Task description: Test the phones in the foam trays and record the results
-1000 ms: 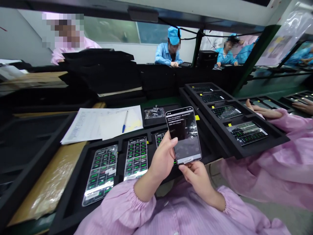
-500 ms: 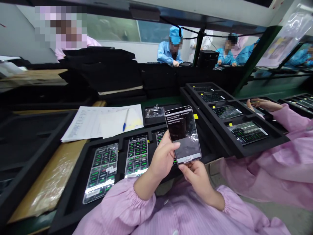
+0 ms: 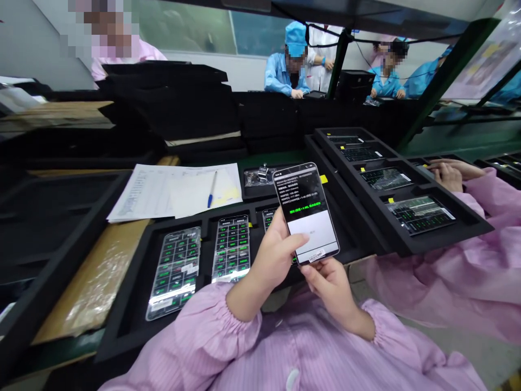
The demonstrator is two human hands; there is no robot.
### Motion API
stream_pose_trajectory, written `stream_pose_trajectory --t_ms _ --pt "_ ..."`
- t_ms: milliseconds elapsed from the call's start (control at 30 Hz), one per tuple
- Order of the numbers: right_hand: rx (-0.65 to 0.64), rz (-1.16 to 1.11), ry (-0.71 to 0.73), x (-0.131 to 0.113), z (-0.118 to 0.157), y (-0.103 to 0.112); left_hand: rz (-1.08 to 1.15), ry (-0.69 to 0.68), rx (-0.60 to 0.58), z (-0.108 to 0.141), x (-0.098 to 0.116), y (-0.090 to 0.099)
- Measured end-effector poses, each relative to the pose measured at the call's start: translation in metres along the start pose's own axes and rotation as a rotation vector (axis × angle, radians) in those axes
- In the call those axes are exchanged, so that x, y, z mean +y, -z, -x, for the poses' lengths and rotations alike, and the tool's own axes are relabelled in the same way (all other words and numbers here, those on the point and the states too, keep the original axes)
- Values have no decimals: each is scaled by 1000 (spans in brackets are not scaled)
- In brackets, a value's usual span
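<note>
Upright before me is a smartphone (image 3: 311, 209), its dark screen showing white lines, one green line and a pale block below. My left hand (image 3: 272, 250) wraps round its left side, the thumb lying over the pale block of the screen. Thumb and fingers of my right hand (image 3: 331, 288) pinch the phone's bottom edge. Below and to the left, a black foam tray (image 3: 132, 309) holds phones with green-lettered grids: one phone (image 3: 175, 271) at the left, another phone (image 3: 231, 247) beside it, and a third phone (image 3: 268, 217) partly hidden behind my left hand.
Printed sheets (image 3: 142, 190) and a blue pen (image 3: 212, 190) lie behind the tray. Another foam tray (image 3: 366, 209) with several phones stands at the right, near a co-worker's hand (image 3: 450, 174). Black trays (image 3: 175, 103) are stacked at the back. A small metal object (image 3: 264, 172) sits behind the phone.
The phone's screen has gained more text, a green line and a brighter pale block. My left thumb has moved further over the screen. The co-worker's hand has shifted, and my view has tilted slightly.
</note>
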State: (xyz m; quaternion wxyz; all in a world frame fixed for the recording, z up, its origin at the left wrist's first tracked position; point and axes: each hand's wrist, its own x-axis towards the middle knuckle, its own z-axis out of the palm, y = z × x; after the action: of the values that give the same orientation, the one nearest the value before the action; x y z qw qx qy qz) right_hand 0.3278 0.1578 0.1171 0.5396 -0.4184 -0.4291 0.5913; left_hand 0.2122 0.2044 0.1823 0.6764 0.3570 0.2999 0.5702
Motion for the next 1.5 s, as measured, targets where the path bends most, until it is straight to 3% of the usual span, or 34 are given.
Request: stream_pose_trajectory --t_ms 167,300,367,433,533,633,700,833,900,1000,1067,1167,1267,1367,1467,1500 --pt "-40 -72 20 -5 0 -4 -48 -59 87 0 -5 -1" --pt "-58 -84 26 -4 2 4 -15 -220 212 -9 12 -1" --pt "2 -98 61 -4 4 11 -32 -318 304 -18 27 3" --pt "113 -151 119 -6 4 17 -63 -329 348 -27 37 7" --pt "198 -250 206 -14 3 24 -89 -100 310 -39 31 6" --pt "176 -260 237 -21 3 27 -80 257 246 -53 3 -6" --pt "178 -228 243 -23 6 29 -67 422 210 -63 -18 -18" --pt "113 -245 185 -24 11 32 -61 468 220 -72 -39 -35" --pt "1 -298 57 -22 12 32 -73 385 281 -64 -33 -36" --pt "-244 -367 -225 -17 13 28 -110 171 358 -34 -4 -27" --pt "-383 -388 -383 -17 13 22 -151 16 305 -8 22 -16" --pt "-453 -397 -486 -28 7 10 -243 -189 289 31 61 5" --pt "-411 -354 -391 -56 -23 -6 -350 -389 442 65 87 26" --pt "-301 -204 -178 -90 -86 -28 -458 -479 631 91 98 44" --pt "-30 349 47 -105 -161 -53 -519 -485 764 111 99 62" --pt "8 433 60 -105 -182 -60 -541 -468 800 117 99 68"
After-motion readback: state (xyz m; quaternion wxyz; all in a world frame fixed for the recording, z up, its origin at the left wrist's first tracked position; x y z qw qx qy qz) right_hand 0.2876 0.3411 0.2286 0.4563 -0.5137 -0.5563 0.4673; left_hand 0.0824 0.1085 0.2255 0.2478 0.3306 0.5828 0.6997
